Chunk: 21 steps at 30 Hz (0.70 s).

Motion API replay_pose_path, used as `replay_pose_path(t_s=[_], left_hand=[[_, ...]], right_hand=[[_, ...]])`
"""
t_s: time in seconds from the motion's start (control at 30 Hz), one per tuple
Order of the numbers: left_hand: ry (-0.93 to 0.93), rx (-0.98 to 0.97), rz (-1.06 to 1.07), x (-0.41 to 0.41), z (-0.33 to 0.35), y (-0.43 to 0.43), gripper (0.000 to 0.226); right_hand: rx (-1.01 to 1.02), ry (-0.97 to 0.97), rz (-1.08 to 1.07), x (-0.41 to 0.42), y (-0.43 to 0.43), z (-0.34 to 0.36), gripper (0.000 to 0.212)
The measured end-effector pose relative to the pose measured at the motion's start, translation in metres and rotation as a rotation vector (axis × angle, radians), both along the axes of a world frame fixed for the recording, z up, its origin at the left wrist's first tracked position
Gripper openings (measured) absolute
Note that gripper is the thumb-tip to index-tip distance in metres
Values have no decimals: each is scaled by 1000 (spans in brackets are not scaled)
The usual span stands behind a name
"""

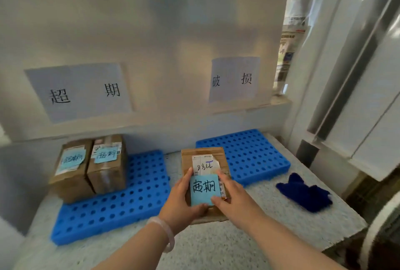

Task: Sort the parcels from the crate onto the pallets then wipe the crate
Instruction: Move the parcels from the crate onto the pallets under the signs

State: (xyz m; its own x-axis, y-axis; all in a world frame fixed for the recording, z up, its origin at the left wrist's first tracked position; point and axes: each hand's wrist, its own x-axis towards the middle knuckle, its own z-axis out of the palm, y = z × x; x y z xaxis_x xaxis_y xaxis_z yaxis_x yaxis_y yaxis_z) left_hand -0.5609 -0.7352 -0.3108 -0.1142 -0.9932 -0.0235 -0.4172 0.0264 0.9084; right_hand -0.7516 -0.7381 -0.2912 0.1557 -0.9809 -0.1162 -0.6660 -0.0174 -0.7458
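1. The left pallet [121, 209] and right pallet [255, 157] were smooth, faintly glossy blue plastic.
2. The held parcel [216, 151] was matt brown cardboard, with a white paper label [203, 164] and a matt blue paper note [203, 189].
3. The cloth [305, 192] was dark blue, fuzzy fabric.
4. The tabletop [216, 246] looked like speckled, grainy stone.

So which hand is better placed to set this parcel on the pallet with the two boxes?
Probably the left hand: it grips the parcel on the side facing the left pallet, where the two boxes sit. The right hand would have to cross over.
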Motion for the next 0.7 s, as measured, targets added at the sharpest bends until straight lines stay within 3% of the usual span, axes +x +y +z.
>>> replay_pose_path(t_s=[0.3, 0.7], left_hand=[[-47, 96, 167, 110, -27, -7, 107], [-160, 258, 216, 172, -70, -29, 96]], right_hand=[[126, -14, 183, 111, -33, -21, 81], [300, 39, 292, 171, -66, -65, 83]])
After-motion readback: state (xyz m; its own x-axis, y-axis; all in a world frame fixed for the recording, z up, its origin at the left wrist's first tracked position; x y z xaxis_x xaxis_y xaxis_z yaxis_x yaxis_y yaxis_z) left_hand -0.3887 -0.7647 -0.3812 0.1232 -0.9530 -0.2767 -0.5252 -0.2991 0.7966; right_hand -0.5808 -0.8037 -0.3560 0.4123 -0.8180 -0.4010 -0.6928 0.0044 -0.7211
